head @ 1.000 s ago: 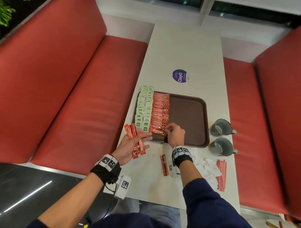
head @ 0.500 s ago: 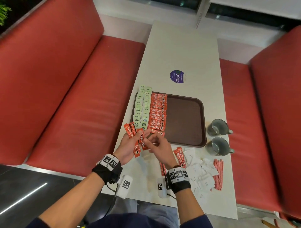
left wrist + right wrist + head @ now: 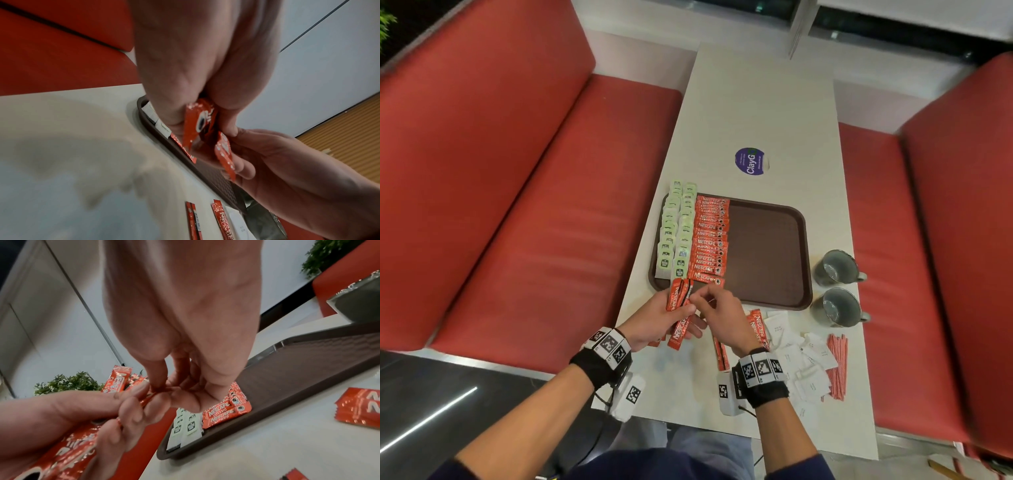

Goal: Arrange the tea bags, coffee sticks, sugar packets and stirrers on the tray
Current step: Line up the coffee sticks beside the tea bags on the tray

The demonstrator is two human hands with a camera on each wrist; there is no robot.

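A second ago the right hand (image 3: 717,306) was pressing a red foil coffee stick into the red row on the brown plastic tray (image 3: 770,253); now it has come back off the tray's near left corner and its thumb and forefinger pinch the top of a stick in the bundle of red coffee sticks (image 3: 680,310) that the left hand (image 3: 654,323) grips fanned over the table's left edge. By my reading one stick is placed and the next is being drawn out, so the coffee row is being extended stick by stick toward the tray's near rim. On the tray's left side two columns of pale green tea bags (image 3: 676,229) lie beside the red row (image 3: 710,240); its right half is bare. On the white table (image 3: 760,102), near the front edge, lie loose coffee sticks (image 3: 756,327), white sugar packets (image 3: 798,356) and red stirrers (image 3: 837,366), none yet on the tray. Two grey mugs (image 3: 835,286) stand by the tray's right rim, a round purple sticker (image 3: 750,161) beyond it, and red padded benches (image 3: 500,171) flank the table.
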